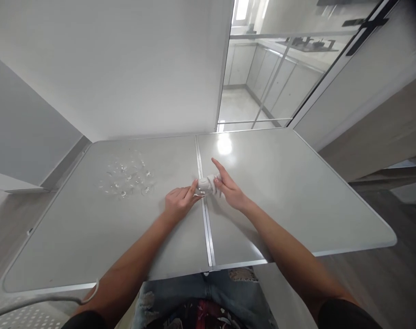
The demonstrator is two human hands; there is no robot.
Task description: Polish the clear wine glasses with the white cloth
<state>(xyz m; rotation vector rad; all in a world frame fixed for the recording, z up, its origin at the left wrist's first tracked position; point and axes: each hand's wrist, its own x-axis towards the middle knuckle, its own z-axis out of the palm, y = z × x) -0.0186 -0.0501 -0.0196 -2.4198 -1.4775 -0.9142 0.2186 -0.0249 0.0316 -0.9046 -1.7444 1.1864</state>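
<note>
Between my hands, just above the table's middle seam, is a small white object with a rounded body and what look like clear parts at its lower edge; its exact kind does not show. The thumb and fingers of my left hand pinch its left end. At the other end, my right hand grips it between thumb and fingers, while the index finger points up and away. Part of the object is hidden behind the fingers. To the left, a loose cluster of clear, shiny pieces lies on the table.
The pale folding table has a metal seam and a metal rim. A white wall stands behind it, beside a glass door showing a kitchen. A grey cable runs by the front left edge.
</note>
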